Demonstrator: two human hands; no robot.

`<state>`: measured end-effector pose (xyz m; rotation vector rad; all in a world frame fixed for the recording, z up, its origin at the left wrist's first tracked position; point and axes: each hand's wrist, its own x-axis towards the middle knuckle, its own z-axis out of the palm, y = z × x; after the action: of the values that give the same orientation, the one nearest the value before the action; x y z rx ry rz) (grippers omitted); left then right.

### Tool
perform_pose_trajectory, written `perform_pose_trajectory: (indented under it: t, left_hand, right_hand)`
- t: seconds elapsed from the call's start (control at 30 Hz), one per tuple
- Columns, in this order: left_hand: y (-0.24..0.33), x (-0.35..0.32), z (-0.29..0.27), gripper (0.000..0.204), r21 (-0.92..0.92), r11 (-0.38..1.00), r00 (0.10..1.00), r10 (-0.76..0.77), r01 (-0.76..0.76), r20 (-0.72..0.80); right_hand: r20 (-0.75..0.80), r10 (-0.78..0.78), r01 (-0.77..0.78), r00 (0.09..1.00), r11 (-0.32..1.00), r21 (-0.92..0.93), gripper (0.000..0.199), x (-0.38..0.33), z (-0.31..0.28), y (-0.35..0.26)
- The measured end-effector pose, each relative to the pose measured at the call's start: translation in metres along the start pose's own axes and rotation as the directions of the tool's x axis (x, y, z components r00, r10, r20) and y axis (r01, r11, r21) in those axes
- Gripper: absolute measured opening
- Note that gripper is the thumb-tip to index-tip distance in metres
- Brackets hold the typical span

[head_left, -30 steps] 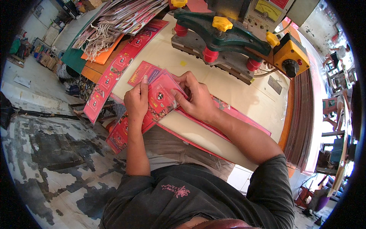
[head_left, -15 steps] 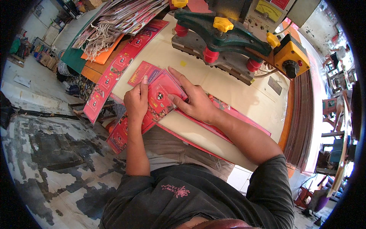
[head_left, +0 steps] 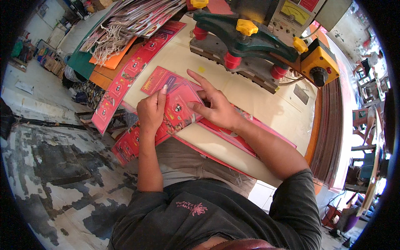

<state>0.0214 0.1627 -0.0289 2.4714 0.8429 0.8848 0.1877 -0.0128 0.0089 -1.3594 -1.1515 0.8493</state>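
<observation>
A red printed strip with a glossy, plastic-like surface, patterned with round emblems and food pictures, lies doubled over at the table's near edge. Its tail hangs down past my left forearm. My left hand grips the strip's left side, thumb on top and the other fingers hidden. At the opposite side is my right hand, its index finger stretched away and its thumb over the printed face. Beyond the strip, a red and purple printed piece rests on the cream surface.
A green press-like machine with yellow knobs stands at the back right, beside a yellow dial box. Another long red strip runs along the left. Stacked bags with white cords sit at the far left. Further red sheets lie under my right forearm.
The doubled strip and my left hand have shifted slightly right. My right hand has moved a little right too, its fingers spreading and its index finger lifting from the strip's edge.
</observation>
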Motion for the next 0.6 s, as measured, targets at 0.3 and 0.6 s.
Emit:
perform_pose_trajectory:
  t: [0.3,0.6]
  left_hand:
    - [0.001,0.0,-0.003,0.044,-0.008,1.0,1.0,0.013,-0.012,0.01]
    - [-0.003,-0.001,-0.001,0.042,-0.002,1.0,1.0,0.006,-0.005,0.024]
  right_hand:
    - [-0.015,-0.018,0.019,1.0,0.994,0.108,0.071,0.002,0.004,0.003]
    - [0.021,0.009,-0.011,1.0,0.991,0.134,0.069,0.001,0.002,-0.002]
